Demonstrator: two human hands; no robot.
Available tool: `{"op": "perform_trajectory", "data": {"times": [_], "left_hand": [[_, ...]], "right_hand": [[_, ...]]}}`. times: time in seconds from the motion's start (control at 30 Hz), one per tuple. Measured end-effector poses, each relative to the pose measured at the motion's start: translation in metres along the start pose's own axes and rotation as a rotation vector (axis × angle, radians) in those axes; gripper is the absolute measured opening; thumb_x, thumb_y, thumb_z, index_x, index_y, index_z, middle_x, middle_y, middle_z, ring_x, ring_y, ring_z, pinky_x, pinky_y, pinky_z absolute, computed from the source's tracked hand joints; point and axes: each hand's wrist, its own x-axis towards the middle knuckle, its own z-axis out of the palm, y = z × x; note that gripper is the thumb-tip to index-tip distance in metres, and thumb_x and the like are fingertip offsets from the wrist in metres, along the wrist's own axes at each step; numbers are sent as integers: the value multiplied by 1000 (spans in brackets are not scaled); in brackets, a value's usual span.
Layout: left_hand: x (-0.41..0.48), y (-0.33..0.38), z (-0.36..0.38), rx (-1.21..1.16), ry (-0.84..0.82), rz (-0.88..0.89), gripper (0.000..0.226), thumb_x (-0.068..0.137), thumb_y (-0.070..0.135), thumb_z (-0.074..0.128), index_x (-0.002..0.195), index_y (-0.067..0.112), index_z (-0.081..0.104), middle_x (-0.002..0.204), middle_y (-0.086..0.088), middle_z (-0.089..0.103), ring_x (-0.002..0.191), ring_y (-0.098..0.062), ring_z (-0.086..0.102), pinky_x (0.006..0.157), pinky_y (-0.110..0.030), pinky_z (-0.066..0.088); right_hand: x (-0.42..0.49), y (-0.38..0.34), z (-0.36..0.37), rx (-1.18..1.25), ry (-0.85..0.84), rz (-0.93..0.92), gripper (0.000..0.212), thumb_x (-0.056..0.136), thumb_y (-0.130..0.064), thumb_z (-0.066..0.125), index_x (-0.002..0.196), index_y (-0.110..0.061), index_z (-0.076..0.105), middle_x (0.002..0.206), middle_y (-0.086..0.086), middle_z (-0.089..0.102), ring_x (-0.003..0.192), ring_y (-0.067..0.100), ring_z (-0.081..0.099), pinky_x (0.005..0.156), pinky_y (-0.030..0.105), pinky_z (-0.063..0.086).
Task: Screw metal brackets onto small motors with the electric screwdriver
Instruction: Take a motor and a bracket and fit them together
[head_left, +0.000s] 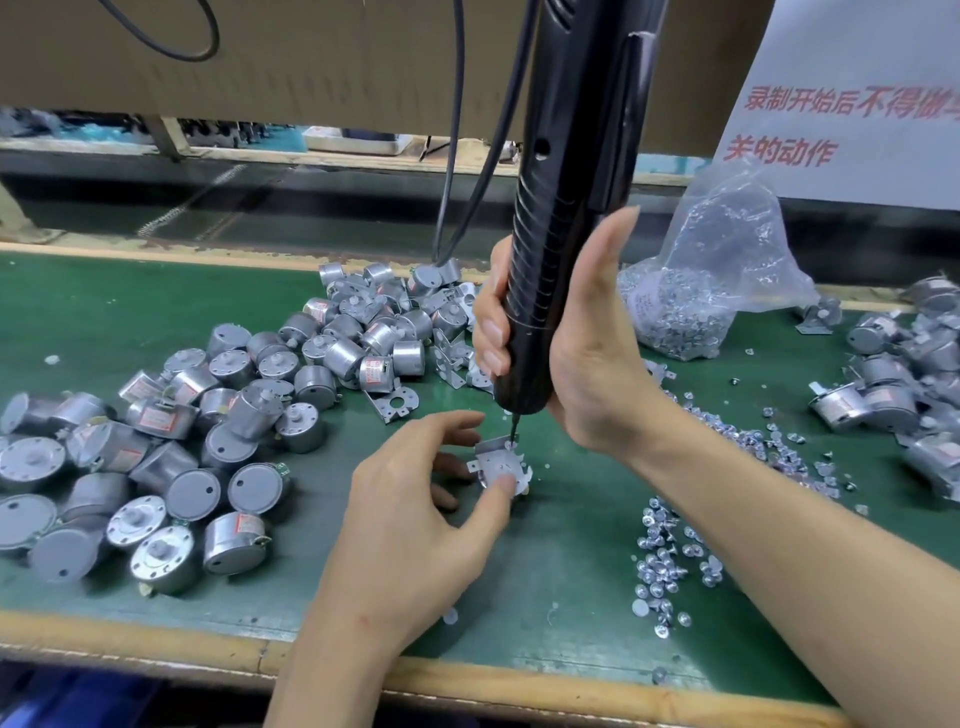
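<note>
My right hand (582, 353) grips the black electric screwdriver (561, 218), which hangs upright over the middle of the green bench. Its bit tip touches the far edge of a metal bracket (496, 457) that sits on top of a small motor. My left hand (415, 499) holds that motor and bracket, with the thumb pressed on the bracket's near side and the fingers curled round the left. The motor body is mostly hidden under the bracket and my fingers.
A big heap of silver motors (208, 431) and loose brackets (395, 405) covers the left of the green mat (571, 571). Screws (670, 561) lie scattered at the right. A plastic bag of screws (701, 291) stands behind. More motors (898, 384) lie far right.
</note>
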Motion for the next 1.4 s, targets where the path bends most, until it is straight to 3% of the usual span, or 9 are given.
{"op": "perform_trajectory", "data": {"times": [0.1,0.37,1.13,1.4], "left_hand": [[-1,0,1,74,-60,12,46,74,35,82,116,30,64,99,21,67,91,2,63,70,-10,46],[0,0,0,107,-26,6,33,71,31,84,99,32,66,83,25,66,81,4,61,66,-6,43],[0,1,1,137,-36,-28,36,71,40,83,101,30,66,85,23,67,82,4,61,69,-9,45],[0,-1,6,185,-53,-17,40,71,33,85,104,28,64,89,24,65,86,12,56,73,-2,39]], "right_hand": [[1,2,1,0,9,0,68,66,-81,36,77,-15,50,58,-1,49,47,17,43,53,29,39],[1,3,-1,8,21,14,70,64,-81,36,78,-14,50,58,0,48,47,18,42,54,30,39],[0,17,5,8,6,-22,66,69,-88,41,74,-23,57,58,-2,53,47,16,47,54,29,42],[0,20,8,1,9,13,66,65,-93,44,70,-29,57,56,-4,52,45,17,46,53,27,41]]}}
